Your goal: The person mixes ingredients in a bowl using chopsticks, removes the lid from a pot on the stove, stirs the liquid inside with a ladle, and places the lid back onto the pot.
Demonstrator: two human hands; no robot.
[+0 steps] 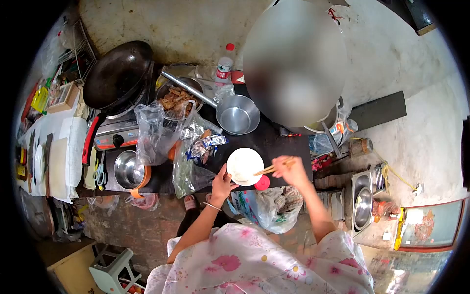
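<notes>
Bowl (245, 164): I saw it white, round (contents too pale to distinguish), over the worktop (281, 147) near its front edge.
Left hand (223, 185): gripped its side.
Right hand (290, 169): gripped chopsticks (267, 170), tips inside.

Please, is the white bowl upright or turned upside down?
Upright: the white bowl, in the left hand, shows its open inside, with chopsticks reaching in.

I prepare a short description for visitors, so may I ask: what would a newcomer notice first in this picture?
The eye probably falls first on the white bowl near the middle, held by the left hand, with chopsticks in the right hand pointing into it. Next comes the large dark wok with its red-and-black handle at upper left, then the long-handled metal saucepan just beyond the bowl.
</notes>
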